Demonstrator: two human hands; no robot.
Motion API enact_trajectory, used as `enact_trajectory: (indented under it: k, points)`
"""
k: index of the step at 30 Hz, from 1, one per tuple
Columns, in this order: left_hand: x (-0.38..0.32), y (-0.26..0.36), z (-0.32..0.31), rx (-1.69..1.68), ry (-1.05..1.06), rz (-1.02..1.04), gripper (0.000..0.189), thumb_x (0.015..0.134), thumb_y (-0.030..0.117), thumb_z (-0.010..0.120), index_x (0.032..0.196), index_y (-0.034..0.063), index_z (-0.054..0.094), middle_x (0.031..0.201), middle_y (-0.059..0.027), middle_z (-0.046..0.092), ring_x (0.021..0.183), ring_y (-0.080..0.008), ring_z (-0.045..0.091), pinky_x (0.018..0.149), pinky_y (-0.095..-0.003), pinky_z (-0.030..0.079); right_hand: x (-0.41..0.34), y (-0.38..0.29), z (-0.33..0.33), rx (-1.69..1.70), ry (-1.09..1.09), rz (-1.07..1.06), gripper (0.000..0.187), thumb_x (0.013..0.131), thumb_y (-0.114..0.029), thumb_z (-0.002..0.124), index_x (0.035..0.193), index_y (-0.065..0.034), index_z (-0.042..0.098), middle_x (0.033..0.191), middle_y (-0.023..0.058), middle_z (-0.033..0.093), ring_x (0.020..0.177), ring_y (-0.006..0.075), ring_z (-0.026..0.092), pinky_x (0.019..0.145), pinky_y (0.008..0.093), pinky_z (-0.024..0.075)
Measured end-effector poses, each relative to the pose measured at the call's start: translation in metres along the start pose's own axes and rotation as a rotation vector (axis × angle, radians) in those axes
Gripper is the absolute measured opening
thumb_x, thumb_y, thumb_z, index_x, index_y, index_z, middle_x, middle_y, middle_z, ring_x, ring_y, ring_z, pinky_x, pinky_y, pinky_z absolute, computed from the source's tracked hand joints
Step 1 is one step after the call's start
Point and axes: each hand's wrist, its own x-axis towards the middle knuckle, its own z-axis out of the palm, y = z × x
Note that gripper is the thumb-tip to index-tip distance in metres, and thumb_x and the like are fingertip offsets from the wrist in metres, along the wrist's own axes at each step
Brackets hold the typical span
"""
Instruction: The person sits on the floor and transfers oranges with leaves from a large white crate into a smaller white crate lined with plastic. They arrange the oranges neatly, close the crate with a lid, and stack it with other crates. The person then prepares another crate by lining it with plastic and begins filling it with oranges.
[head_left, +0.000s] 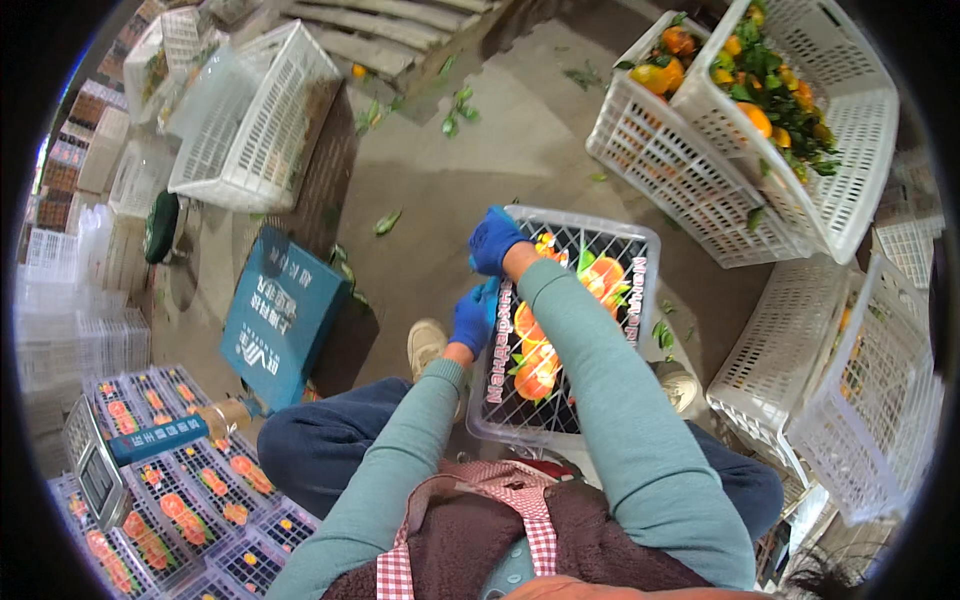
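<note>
Before me lies a clear plastic crate (649, 300) with a lattice lid over a black sheet printed with mandarins and lettering. My left hand (472, 321), in a blue glove, has its fingers curled at the crate's left side. Above it, my right hand (495, 241), gloved in blue too, is curled at the crate's upper left corner. Both hands touch the rim; whether they hold it or something thin there, I cannot tell. The crate reaches back close to my lap, between my shoes.
White plastic baskets of leafy mandarins (795, 112) stand at upper right, more white baskets (780, 360) at right. A blue platform scale (277, 315) sits at left, beside stacked printed crates (180, 480). A white basket (262, 127) stands upper left. Leaves (459, 112) litter the floor.
</note>
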Motion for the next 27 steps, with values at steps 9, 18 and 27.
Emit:
enact_trajectory:
  k: [9, 18, 27]
  points:
    - [-0.012, 0.03, -0.003, 0.222, 0.094, -0.025, 0.038, 0.092, 0.038, 0.052, 0.104, 0.0028, 0.062, 0.086, -0.0246, 0.063, 0.072, -0.0319, 0.063, 0.069, -0.0413, 0.047, -0.017, 0.024, 0.009, 0.57, 0.48, -0.255, 0.026, 0.082, -0.038, 0.055, 0.081, -0.0181, 0.072, 0.087, 0.0064, 0.07, 0.08, 0.0269, 0.065, 0.085, 0.0404, 0.0423]
    - [0.12, 0.107, 0.022, 0.852, -0.122, 0.988, 0.032, 0.089, 0.028, 0.052, 0.114, 0.0089, 0.06, 0.104, -0.0147, 0.063, 0.094, -0.0375, 0.058, 0.082, -0.046, 0.045, -0.104, 0.136, 0.055, 0.655, -0.123, 0.459, 0.062, 0.093, -0.053, 0.026, 0.11, -0.0055, 0.063, 0.114, 0.0201, 0.061, 0.105, 0.0367, 0.058, 0.093, 0.0431, 0.0434]
    - [0.159, 0.099, 0.07, 0.94, -0.467, 0.457, 0.056, 0.088, 0.049, 0.033, 0.09, 0.0058, 0.068, 0.093, -0.0223, 0.064, 0.085, -0.0408, 0.062, 0.075, -0.0497, 0.047, -0.094, 0.134, 0.062, 0.652, -0.018, 0.502, 0.066, 0.095, -0.053, 0.024, 0.095, -0.0042, 0.069, 0.103, 0.0199, 0.065, 0.097, 0.0371, 0.062, 0.087, 0.0448, 0.0472]
